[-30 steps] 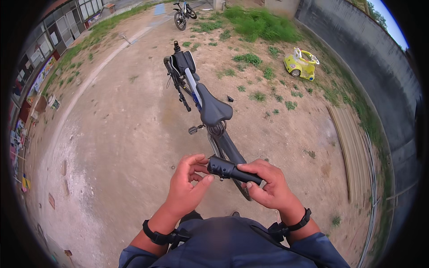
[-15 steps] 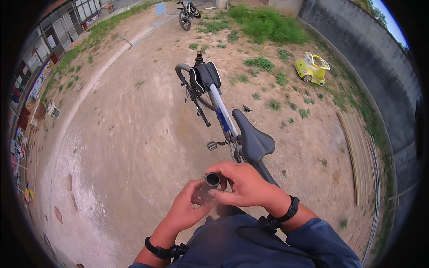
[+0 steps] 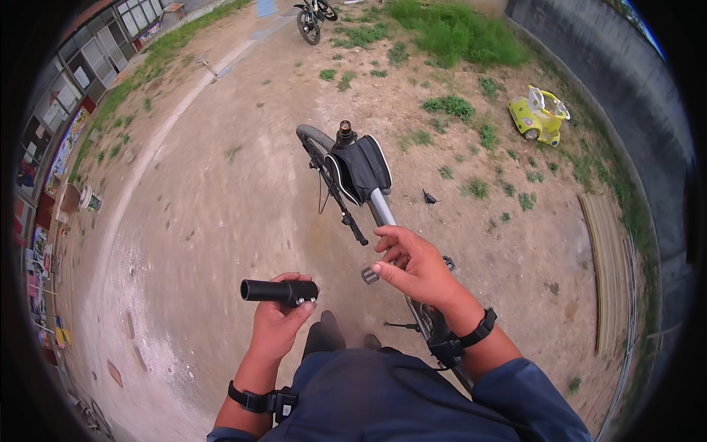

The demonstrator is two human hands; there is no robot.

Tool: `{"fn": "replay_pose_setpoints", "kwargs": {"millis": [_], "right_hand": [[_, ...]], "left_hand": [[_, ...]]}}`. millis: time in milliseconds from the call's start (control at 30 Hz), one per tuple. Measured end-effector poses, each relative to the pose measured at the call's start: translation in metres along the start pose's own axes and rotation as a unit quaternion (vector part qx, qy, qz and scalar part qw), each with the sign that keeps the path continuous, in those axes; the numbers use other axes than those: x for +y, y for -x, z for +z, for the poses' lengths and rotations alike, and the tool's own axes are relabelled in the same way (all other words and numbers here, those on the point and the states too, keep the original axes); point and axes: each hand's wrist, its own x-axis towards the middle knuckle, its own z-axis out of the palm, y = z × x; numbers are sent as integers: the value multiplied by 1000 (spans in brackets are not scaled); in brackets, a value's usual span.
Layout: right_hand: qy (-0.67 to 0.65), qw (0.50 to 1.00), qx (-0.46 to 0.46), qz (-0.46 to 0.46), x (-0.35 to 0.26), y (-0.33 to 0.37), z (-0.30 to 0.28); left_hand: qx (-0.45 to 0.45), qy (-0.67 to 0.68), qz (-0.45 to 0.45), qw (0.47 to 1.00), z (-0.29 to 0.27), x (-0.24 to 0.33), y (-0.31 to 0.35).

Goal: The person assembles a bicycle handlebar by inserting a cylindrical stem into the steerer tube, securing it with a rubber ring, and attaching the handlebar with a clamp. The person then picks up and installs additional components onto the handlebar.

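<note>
My left hand [image 3: 276, 324] grips a black stem riser [image 3: 269, 291], a short tube with an open end toward the left and a clamp with silver bolts on the right. Apart from it, my right hand [image 3: 416, 269] hovers over the bicycle frame, fingers loosely bent and apart, holding nothing. The bicycle [image 3: 382, 208] stands in front of me. A bare steerer tube [image 3: 345, 132] sticks up at its front, just beyond a black frame bag [image 3: 361, 168]. The handlebar [image 3: 346, 214] hangs down along the left side. My right forearm covers most of the saddle.
A small black part [image 3: 429, 197] lies on the dirt right of the bicycle. Farther off are a yellow toy car [image 3: 540, 118] and another bicycle [image 3: 309, 26]. Long boards [image 3: 605, 272] lie along the right, near a grey wall [image 3: 589, 51]. Bricks [image 3: 114, 373] lie at the left.
My hands have moved apart. The left has carried the stem riser leftward and turned it on its side; the right has let go and moved forward over the frame.
</note>
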Motion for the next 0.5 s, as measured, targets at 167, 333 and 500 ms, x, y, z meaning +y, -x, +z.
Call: {"fn": "replay_pose_setpoints", "kwargs": {"millis": [167, 333, 500], "right_hand": [[-19, 994, 98, 36, 41, -97, -16], [35, 988, 116, 92, 81, -186, -16], [111, 981, 148, 63, 106, -257, -7]], "left_hand": [[-5, -59, 32, 998, -26, -2, -137], [-52, -102, 62, 992, -18, 8, -275], [-105, -175, 102, 974, 2, 14, -382]]}}
